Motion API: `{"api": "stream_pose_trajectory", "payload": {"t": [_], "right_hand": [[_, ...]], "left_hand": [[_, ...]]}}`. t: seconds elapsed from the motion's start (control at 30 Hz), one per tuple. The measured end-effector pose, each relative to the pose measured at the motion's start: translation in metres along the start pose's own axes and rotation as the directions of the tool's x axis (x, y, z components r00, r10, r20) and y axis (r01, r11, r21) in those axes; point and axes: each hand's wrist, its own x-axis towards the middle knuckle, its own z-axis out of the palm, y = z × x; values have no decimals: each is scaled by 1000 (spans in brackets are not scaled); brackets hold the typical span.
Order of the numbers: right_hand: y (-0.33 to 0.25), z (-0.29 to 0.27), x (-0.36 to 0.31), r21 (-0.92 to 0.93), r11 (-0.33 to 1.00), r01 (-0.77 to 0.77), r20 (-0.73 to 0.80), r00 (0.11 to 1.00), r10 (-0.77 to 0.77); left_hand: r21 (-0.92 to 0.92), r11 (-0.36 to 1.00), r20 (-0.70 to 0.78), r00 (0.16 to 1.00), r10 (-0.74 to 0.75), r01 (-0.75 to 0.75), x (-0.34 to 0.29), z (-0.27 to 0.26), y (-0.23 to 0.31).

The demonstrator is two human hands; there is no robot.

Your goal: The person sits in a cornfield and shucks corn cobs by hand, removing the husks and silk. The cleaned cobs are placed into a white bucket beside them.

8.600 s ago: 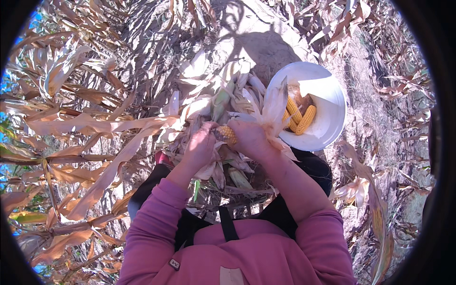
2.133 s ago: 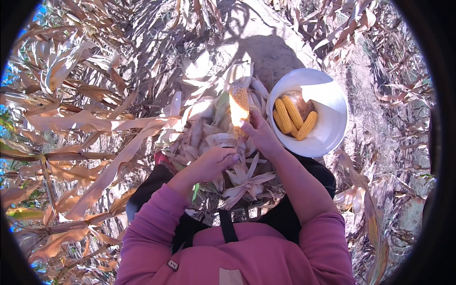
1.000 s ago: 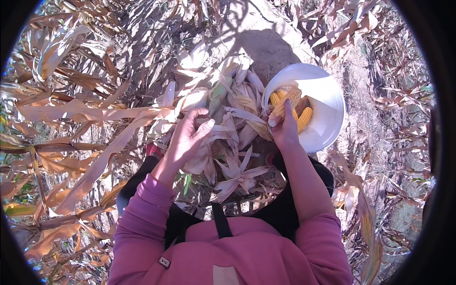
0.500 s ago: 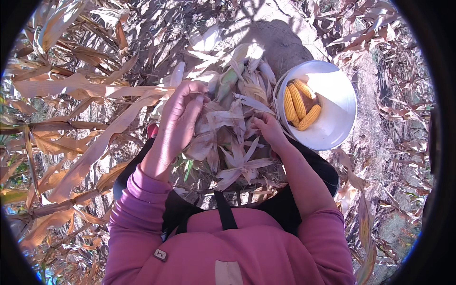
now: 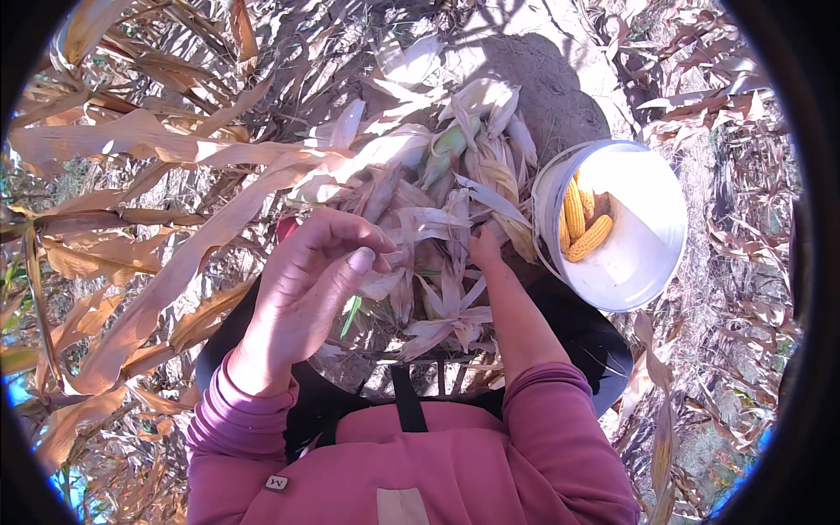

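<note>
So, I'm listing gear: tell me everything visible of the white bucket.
The white bucket is round, smooth, perhaps plastic, with what seems a thin handle on its left. Its inside is partly sunlit; yellow corn cobs lie at the left. It sits mouth up, right of the corn husks, by the dark-clad right knee, contact unclear.

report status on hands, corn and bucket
Left hand raised, seemingly empty. Right hand at husks, grip unclear. Bare corn in white bucket, nothing blocking its mouth.
</note>
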Motion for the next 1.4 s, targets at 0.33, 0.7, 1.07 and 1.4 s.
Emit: {"api": "stream_pose_trajectory", "payload": {"t": [0.33,0.7,1.07,1.4], "right_hand": [[-57,38,-20,287,866,-409,205,910,361],[-142,-86,-156,-98,776,623,899,391,-200],[-154,-234,-145,845,535,-10,379,717,-585],[-199,-187,-111,943,326,58,53,946,-320]], "left_hand": [[54,995,-7,996,-89,89,4,-8,-10],[739,618,409,908,-95,-268,13,1,-29],[679,707,293,810,-507,197,27,26,-57],[411,808,70,870,-489,421,46,48,-75]]}}
